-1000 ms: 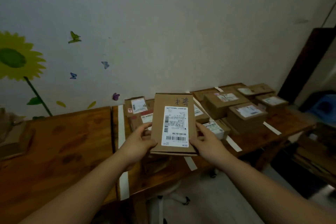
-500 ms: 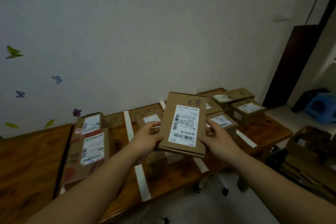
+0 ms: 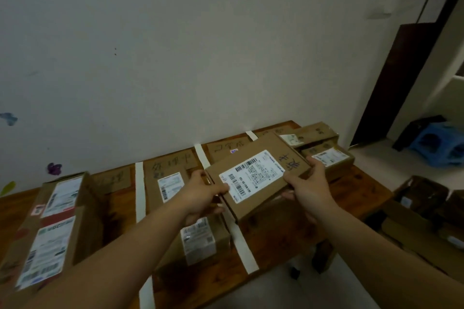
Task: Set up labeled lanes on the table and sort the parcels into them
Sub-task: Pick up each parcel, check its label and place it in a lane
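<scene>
Cardboard parcel [image 3: 258, 178] over the table [image 3: 351, 190], opposite ends gripped by left hand [image 3: 200, 193] and right hand [image 3: 311, 188] fingers [image 3: 313, 162].

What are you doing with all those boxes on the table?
A person is sorting parcels. Their left hand and right hand grip the two ends of a flat cardboard parcel, held above the wooden table. The table is split into lanes by white tape strips, with handwritten cardboard signs at the back. Other parcels already lie in lanes: a large box on the left, a small parcel in the middle, and a group of parcels at the far right.
</scene>
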The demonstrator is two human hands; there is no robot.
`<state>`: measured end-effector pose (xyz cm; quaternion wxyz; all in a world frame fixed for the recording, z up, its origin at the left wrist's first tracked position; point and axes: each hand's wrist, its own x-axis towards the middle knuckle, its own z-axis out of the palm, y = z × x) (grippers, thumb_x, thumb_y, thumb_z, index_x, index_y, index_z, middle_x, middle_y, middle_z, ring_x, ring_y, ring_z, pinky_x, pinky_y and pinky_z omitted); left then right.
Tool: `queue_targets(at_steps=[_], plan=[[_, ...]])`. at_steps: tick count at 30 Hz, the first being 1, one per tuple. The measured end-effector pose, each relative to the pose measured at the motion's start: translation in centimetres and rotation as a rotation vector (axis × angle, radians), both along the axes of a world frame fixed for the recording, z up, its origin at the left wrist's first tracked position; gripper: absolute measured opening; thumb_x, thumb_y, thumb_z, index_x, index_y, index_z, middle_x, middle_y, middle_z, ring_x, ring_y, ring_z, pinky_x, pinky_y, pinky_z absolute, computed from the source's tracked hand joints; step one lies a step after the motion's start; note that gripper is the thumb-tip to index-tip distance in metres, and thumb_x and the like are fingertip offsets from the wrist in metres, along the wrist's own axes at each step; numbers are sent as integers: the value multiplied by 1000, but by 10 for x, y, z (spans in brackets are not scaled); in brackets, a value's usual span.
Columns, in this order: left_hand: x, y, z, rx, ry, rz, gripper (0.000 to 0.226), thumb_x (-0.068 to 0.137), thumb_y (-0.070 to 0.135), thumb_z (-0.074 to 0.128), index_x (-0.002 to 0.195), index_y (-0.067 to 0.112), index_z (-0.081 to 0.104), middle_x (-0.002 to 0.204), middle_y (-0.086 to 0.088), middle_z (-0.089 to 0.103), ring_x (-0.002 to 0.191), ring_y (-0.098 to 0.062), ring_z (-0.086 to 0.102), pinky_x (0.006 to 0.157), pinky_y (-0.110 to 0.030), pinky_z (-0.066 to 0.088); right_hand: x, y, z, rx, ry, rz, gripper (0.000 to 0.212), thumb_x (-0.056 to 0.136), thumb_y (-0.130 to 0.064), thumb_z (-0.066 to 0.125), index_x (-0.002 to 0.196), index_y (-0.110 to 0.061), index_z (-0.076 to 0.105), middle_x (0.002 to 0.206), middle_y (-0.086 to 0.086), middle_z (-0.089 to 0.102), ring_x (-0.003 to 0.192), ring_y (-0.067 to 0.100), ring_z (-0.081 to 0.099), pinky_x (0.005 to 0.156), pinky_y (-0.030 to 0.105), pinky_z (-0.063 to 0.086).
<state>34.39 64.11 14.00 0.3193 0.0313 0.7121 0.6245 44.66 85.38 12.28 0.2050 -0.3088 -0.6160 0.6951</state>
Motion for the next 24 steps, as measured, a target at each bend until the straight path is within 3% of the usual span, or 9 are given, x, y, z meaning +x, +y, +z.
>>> queue_targets(at_steps=[5,7,10,12,14,18,24], plan=[[-63,26,-13,-42,153,155,58,89,5,60,140,15,32,95,-1,60,98,-26,63,80,-39,55,-53,27,-15,300,-245,46,50,85,-17,67,127,-19,40,125,4,55,100,19,58,57,22,48],[-85,37,-21,-88,198,189,57,89,7,61,138,13,33,96,0,57,98,-25,62,83,-39,54,-76,40,-20,393,-302,99,49,86,-20,66,128,-19,41,125,4,55,104,19,57,66,23,50],[-107,49,-32,-189,280,106,58,86,9,65,138,18,40,118,-2,59,105,-19,60,79,-27,53,-103,53,-25,550,-383,192,56,87,-25,65,137,-17,40,130,3,52,116,20,53,79,25,45],[-115,56,-39,-237,332,32,62,83,10,68,138,23,41,127,1,57,113,-17,56,81,-24,48,-118,63,-31,644,-419,247,53,86,-31,65,133,-17,44,128,3,53,114,19,53,86,31,46],[-121,65,-48,-269,371,-19,72,79,10,72,139,27,36,129,5,56,117,-13,53,81,-20,46,-132,75,-37,715,-431,297,47,87,-32,64,128,-17,47,124,1,56,110,16,54,88,32,47],[-124,89,-63,-309,373,-126,97,70,7,78,140,42,20,115,21,51,114,-2,48,72,-7,41,-155,102,-55,776,-483,430,65,86,-39,63,141,-22,34,136,3,48,121,22,50,95,38,45],[-130,122,-86,-383,303,-58,93,73,2,74,144,35,23,130,16,51,124,-6,47,83,-15,46,-177,143,-84,843,-464,606,57,92,-33,58,142,-18,35,138,4,45,122,20,48,99,33,43]])
